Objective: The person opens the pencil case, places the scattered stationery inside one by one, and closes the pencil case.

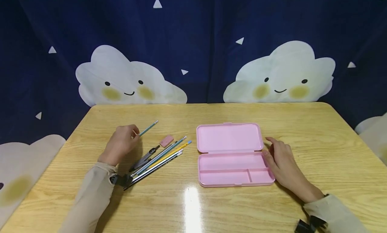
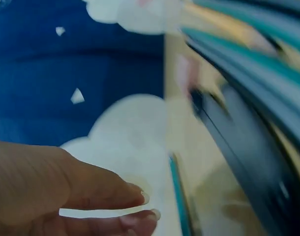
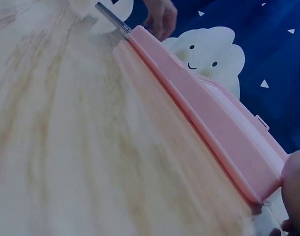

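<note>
At the left, my left hand (image 1: 122, 142) is beside a teal pencil (image 1: 148, 128) with an eraser tip, whose lower end is hidden behind the fingers in the head view. In the left wrist view this pencil (image 2: 179, 196) lies just past the thumb and finger tips, which stand slightly apart with nothing between them. My right hand (image 1: 284, 162) rests at the right side of an open pink pencil case (image 1: 229, 186), thumb touching its edge and fingers extended beyond the hinge. The right wrist view shows the thumb (image 3: 295, 184) at the case's corner.
Several pencils (image 1: 169, 155), teal, yellow and dark striped, lie in a slanted bunch between my left hand and the case. Beside them are a pink eraser (image 1: 166, 141) and a dark grey compass-like tool (image 1: 148, 154). A cloud-patterned curtain (image 1: 199, 41) hangs behind the wooden table (image 1: 229, 209).
</note>
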